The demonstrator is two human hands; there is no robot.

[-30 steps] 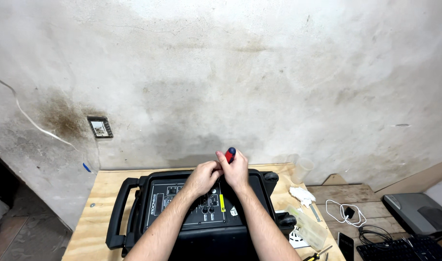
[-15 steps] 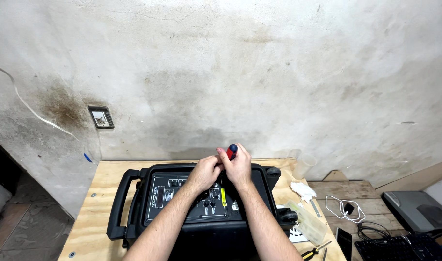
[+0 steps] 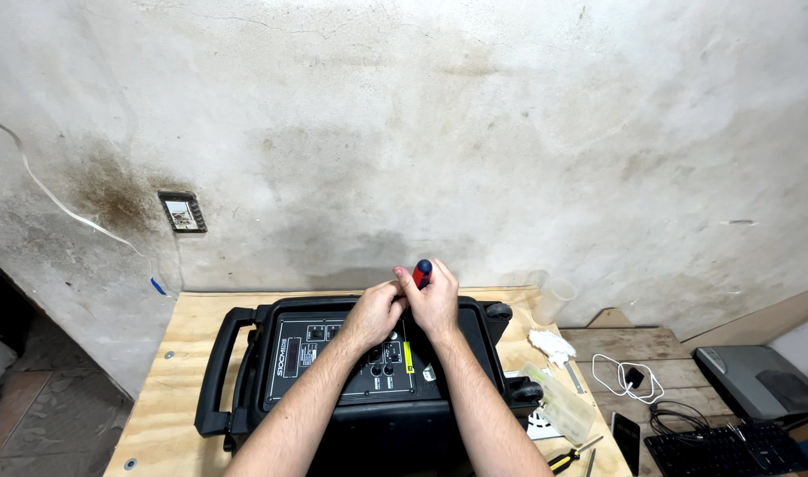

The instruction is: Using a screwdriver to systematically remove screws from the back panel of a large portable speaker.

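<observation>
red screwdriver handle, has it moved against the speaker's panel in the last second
No. The red screwdriver handle still stands near the far edge of the black speaker, gripped by the right hand with the left hand beside it.

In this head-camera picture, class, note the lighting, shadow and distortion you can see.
Head view: even, soft light, no glare; faint shadow on the wall behind the hands, right hand gripping the red screwdriver, left hand beside it; wide-angle lens bends the plywood table edges; all sharp.

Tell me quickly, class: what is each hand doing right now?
Left hand: curled against the right hand, on the black speaker's panel; whether it grips anything cannot be told.
Right hand: closed around a red-and-blue screwdriver handle.
</observation>
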